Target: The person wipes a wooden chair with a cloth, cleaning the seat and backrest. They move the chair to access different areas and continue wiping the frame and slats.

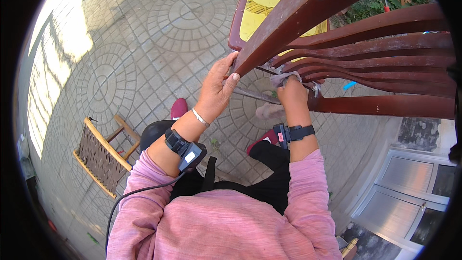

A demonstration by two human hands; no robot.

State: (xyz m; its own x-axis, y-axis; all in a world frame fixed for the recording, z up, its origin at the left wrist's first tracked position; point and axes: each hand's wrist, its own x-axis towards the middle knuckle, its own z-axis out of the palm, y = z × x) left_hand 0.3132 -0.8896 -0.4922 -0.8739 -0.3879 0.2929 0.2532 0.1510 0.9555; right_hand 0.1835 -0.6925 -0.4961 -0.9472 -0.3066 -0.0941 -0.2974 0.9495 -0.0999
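A reddish-brown wooden chair (382, 104) with curved back slats reaches across the upper right. My left hand (218, 86) grips the lower end of its thick side post (285, 25), thumb on the near side and the fingers partly hidden behind. A greyish-pink rag (281, 78) is bunched in my right hand (294, 92), against the ends of the slats (361, 50). The fingertips of that hand are hidden by the rag and the wood. Beyond the post shows a panel with a yellow leaf pattern (265, 0) and a dark red rim. Just below the chair is a greyish-pink fabric piece (270, 111).
A folding stool (103, 155) with a woven dark seat stands at my left on the paved ground (119, 61). My feet in red shoes (179, 108) are below the chair. A metal-framed door (400, 187) is at the lower right, green plants (400, 0) at the upper right.
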